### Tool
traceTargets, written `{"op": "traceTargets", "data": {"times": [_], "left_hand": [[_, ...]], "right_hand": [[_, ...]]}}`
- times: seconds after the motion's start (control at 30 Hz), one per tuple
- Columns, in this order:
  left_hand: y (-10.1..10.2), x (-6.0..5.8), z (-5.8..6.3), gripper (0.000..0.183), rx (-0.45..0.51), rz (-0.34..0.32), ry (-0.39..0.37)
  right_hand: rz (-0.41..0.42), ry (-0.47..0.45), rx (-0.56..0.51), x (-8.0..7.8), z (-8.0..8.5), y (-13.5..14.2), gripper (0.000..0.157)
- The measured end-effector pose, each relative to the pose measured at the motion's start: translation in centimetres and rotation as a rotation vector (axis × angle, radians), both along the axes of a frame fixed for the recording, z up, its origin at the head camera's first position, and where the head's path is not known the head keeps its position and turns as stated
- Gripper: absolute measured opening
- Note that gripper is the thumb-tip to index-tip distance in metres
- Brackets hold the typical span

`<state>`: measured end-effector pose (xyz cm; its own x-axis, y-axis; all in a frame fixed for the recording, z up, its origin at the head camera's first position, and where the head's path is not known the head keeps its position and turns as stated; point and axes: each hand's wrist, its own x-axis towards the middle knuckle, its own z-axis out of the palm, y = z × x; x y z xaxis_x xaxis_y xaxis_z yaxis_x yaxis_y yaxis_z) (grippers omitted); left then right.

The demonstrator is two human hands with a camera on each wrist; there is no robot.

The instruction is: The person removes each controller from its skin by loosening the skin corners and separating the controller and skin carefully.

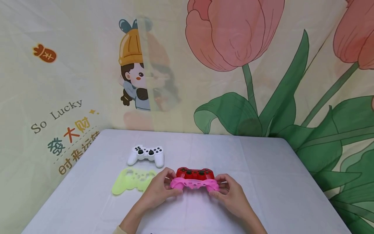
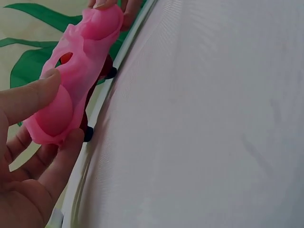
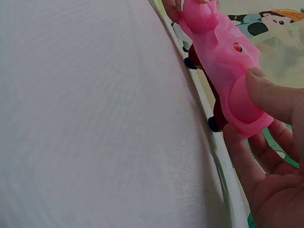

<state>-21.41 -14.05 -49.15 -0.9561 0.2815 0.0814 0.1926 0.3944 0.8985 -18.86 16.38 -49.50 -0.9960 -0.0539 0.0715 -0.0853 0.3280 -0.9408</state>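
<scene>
A red game controller (image 1: 195, 173) is partly covered by a pink silicone controller sleeve (image 1: 194, 184), which wraps its near side and grips while the red top stays bare in the head view. My left hand (image 1: 159, 190) pinches the sleeve's left end between thumb and fingers. At the opposite end, my right hand (image 1: 232, 196) pinches the sleeve in the same way. Both wrist views show the pink sleeve stretched over the rounded grips, thumbs pressing them. Beside my left hand lies a yellow-green silicone sleeve (image 1: 119, 187), partly hidden by that hand.
A white game controller (image 1: 146, 156) lies on the table behind the yellow-green sleeve. The white-covered table (image 1: 280, 182) extends to both sides of my hands. Behind its far edge hangs a printed curtain (image 1: 181, 117) with tulips and a cartoon figure.
</scene>
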Motion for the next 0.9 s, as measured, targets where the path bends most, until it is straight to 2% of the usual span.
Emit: {"op": "traceTargets", "data": {"times": [0.13,0.4,0.9], "left_hand": [[0.1,0.1,0.2,0.047,-0.024,0.001,0.028],[0.1,0.3,0.6,0.044,-0.099,-0.005,0.050],[0.4,0.2,1.1,0.043,-0.140,-0.027,0.034]], "right_hand": [[-0.001,-0.002,0.044,0.1,0.1,-0.1,0.044],[0.050,-0.011,0.112,0.5,0.3,-0.2,0.043],[0.046,0.011,0.122,0.5,0.7,-0.1,0.042]]}}
